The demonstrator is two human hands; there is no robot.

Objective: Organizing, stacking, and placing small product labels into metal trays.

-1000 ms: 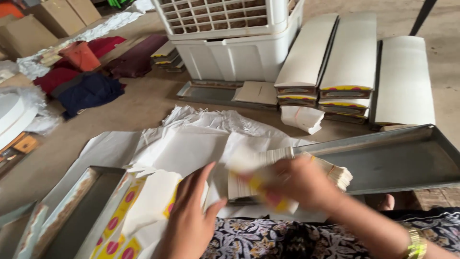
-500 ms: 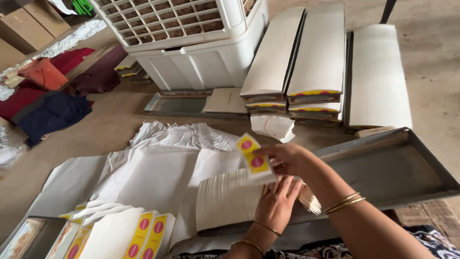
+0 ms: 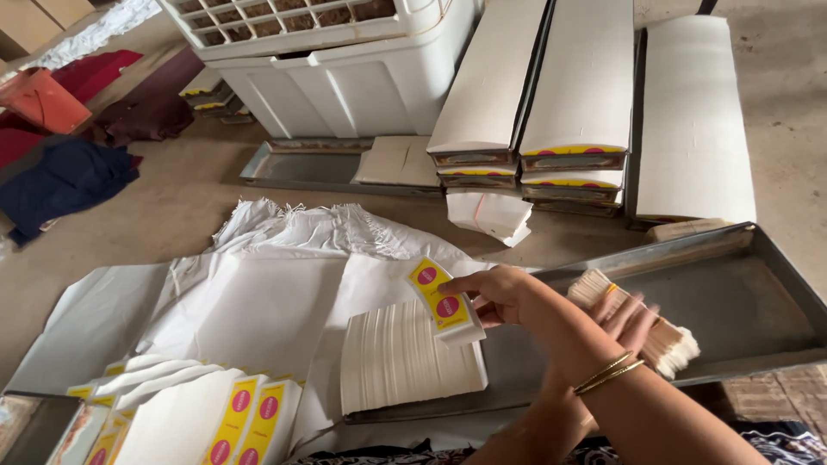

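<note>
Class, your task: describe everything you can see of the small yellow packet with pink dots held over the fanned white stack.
The small packet is a flat, oblong paper or card wrapper, yellow on its face with two round pink dots and a white edge. It tilts diagonally, upper end towards the left. The right hand pinches its lower right end between thumb and fingers. Its lower end overlaps the top right corner of the fanned white stack, which lies partly on the grey metal tray; whether they touch is unclear.

White plastic crate [image 3: 345,77]; dark clothes [image 3: 65,176] left.
</note>
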